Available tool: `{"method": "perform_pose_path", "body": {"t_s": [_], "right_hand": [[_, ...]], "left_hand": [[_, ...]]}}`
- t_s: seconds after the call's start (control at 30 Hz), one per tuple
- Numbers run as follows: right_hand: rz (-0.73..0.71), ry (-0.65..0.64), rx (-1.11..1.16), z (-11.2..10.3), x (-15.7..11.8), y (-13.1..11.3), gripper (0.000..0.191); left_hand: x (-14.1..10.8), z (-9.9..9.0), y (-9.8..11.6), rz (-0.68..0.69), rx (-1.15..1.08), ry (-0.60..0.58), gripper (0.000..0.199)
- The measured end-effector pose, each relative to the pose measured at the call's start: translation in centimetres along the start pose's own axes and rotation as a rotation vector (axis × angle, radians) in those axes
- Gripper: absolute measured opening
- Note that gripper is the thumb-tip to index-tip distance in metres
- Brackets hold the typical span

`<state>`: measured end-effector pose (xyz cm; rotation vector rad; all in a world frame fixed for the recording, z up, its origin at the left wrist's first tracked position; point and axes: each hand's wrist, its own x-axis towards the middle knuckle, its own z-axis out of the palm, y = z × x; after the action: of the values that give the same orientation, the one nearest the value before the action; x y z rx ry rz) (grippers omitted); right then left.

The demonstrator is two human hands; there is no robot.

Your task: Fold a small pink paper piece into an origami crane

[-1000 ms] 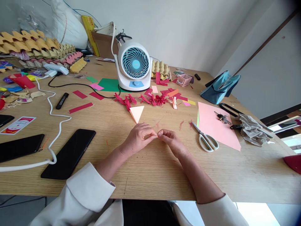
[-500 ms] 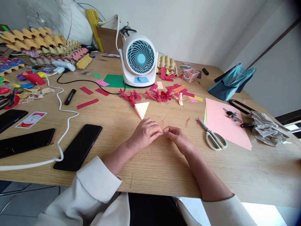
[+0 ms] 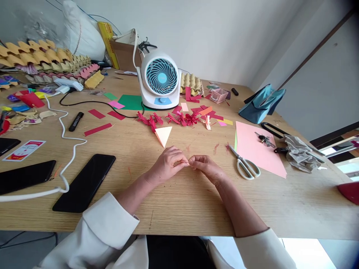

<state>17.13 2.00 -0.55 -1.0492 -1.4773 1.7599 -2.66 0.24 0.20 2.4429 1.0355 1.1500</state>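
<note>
Above the wooden table, my left hand (image 3: 169, 164) and my right hand (image 3: 206, 167) meet fingertip to fingertip. Both are closed in a pinch on something tiny and pale orange, mostly hidden by the fingers; I cannot make out its kind. Just beyond my left hand lies a cream folded paper triangle (image 3: 163, 136). Behind it is a row of crumpled, fringed red paper pieces (image 3: 192, 118), with a small pale peach one (image 3: 208, 122) at its right end. White-handled scissors (image 3: 248, 169) rest to the right of my right hand, blades pointing away.
A white fan (image 3: 162, 76) faces me at the back. Pink paper sheets (image 3: 260, 153) with keys (image 3: 265, 139) lie right, near a teal bag (image 3: 259, 104). Phones (image 3: 85, 183), a white cable (image 3: 74, 149) and a black marker (image 3: 76, 121) are left. Egg cartons (image 3: 36, 56) stack behind.
The view has turned slightly right, so everything sits further left in the picture. My hands stay together in the pinch, with only a slight shift of the fingers.
</note>
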Motion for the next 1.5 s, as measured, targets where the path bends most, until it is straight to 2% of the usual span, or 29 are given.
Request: {"method": "perform_pose_path", "body": {"t_s": [0.27,0.6,0.97,1.17,1.5], "right_hand": [[-0.003,-0.03,-0.051,-0.6,0.1,0.3,0.026],[0.014,-0.053,-0.014,-0.4,0.0,-0.4,0.033],[0.015,-0.036,-0.035,-0.5,0.1,-0.3,0.034],[0.019,-0.029,-0.034,-0.6,0.2,0.0,0.036],[0.015,-0.009,-0.066,-0.3,-0.1,-0.7,0.039]], "left_hand": [[-0.2,0.1,0.0,-0.001,-0.031,-0.019,0.012],[-0.1,0.4,-0.2,0.0,-0.084,-0.002,0.01],[-0.3,0.6,-0.5,-0.046,-0.159,0.032,0.007],[-0.2,0.5,-0.4,-0.028,-0.129,0.046,0.006],[-0.1,0.6,-0.2,-0.094,-0.123,0.04,0.009]]}}
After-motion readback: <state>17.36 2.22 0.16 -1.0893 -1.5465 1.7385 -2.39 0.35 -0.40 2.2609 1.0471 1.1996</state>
